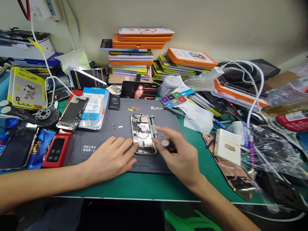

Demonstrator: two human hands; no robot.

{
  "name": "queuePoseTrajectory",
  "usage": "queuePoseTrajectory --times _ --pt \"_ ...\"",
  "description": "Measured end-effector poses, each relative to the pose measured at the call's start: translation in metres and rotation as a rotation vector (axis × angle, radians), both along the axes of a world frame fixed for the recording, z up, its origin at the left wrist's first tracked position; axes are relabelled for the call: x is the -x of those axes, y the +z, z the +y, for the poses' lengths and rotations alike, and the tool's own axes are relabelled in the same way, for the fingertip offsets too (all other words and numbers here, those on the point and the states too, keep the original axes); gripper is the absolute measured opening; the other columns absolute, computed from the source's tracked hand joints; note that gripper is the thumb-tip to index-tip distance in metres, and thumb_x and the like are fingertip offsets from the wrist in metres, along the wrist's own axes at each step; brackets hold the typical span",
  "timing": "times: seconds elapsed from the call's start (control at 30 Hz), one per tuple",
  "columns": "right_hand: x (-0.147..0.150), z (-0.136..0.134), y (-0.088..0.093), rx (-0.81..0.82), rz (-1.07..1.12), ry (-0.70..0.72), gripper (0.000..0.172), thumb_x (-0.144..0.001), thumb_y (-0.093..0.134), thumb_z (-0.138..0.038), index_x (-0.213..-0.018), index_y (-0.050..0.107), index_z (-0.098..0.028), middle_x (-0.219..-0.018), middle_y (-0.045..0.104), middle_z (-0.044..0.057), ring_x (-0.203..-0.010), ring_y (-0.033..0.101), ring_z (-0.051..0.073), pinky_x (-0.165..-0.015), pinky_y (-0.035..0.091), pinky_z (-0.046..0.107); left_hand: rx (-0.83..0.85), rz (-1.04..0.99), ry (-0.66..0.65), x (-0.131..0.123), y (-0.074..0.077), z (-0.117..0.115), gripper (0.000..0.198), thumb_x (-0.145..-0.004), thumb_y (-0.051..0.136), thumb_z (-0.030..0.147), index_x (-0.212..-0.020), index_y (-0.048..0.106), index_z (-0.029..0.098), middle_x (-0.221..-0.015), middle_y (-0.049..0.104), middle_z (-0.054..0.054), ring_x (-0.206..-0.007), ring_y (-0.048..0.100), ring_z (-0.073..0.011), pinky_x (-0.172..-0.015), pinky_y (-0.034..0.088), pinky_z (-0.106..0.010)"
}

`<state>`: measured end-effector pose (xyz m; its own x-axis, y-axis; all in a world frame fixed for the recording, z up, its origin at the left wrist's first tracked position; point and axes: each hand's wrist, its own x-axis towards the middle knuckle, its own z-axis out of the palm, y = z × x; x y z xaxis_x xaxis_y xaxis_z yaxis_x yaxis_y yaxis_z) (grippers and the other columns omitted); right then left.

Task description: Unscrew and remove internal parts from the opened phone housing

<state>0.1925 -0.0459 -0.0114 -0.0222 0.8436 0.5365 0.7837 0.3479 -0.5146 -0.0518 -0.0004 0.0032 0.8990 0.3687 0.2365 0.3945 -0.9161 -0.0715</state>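
Observation:
An opened phone [142,132] lies back-off on a dark grey work mat [101,138], its inner parts showing. My left hand [113,158] rests flat on the mat, fingertips against the phone's lower left edge, fingers loosely spread. My right hand [176,153] hovers just right of the phone, blurred by motion, fingers pinched round a small dark tool with a silver end [166,143]. A grey screwdriver [153,125] lies along the phone's right side.
A detached phone screen [72,112] and a red device [57,150] lie left of the mat. A propped phone [139,90] plays video behind it. Stacks of orange boxes [139,41] stand at the back. A white box [227,147], bags and white cables crowd the right.

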Motion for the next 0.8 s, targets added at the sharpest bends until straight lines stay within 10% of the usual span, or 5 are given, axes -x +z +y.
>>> queuePoseTrajectory --times 0.23,0.4,0.5,0.63,0.8 --pt "-0.011 0.012 0.001 -0.037 0.493 -0.074 0.053 -0.099 0.051 -0.021 -0.15 0.042 -0.035 -0.105 0.057 0.005 -0.088 0.063 0.019 -0.071 0.058 0.034 -0.006 0.032 -0.004 0.002 0.0 -0.003 0.061 -0.109 0.038 0.054 -0.141 0.052 0.005 -0.129 0.062 -0.016 -0.106 0.059 -0.0277 -0.082 0.042 -0.039" --pt "-0.029 0.008 -0.01 -0.139 -0.138 -0.149 0.056 -0.095 0.062 -0.02 -0.149 0.046 -0.027 -0.12 0.07 0.011 -0.106 0.069 0.028 -0.09 0.057 0.046 0.02 0.005 0.025 0.004 -0.003 -0.004 0.069 -0.104 0.043 0.066 -0.139 0.054 0.008 -0.114 0.062 -0.012 -0.098 0.058 -0.0264 -0.079 0.041 -0.039" --pt "-0.037 0.002 -0.006 -0.158 -0.328 -0.244 0.06 -0.092 0.071 -0.022 -0.147 0.049 -0.026 -0.101 0.076 0.007 -0.071 0.068 0.019 -0.068 0.057 0.035 0.006 0.003 0.036 0.003 -0.004 -0.004 0.067 -0.105 0.043 0.063 -0.139 0.055 0.008 -0.1 0.061 -0.008 -0.088 0.057 -0.0247 -0.074 0.04 -0.038" --pt "-0.014 0.004 0.018 0.019 0.299 -0.048 0.051 -0.095 0.069 -0.027 -0.14 0.045 -0.032 -0.101 0.072 0.004 -0.067 0.068 0.017 -0.058 0.059 0.032 0.006 0.023 0.028 0.001 -0.005 -0.004 0.054 -0.107 0.045 0.047 -0.14 0.054 0.006 -0.095 0.062 -0.009 -0.085 0.059 -0.0247 -0.07 0.041 -0.038" --pt "0.045 0.027 0.036 0.356 0.709 0.328 0.037 -0.095 0.068 -0.026 -0.117 0.04 -0.031 -0.106 0.076 0.004 -0.087 0.077 0.018 -0.08 0.067 0.038 -0.002 0.03 0.037 0.003 -0.009 -0.003 0.049 -0.108 0.042 0.035 -0.145 0.048 0.005 -0.085 0.069 -0.009 -0.077 0.065 -0.0254 -0.063 0.046 -0.036"
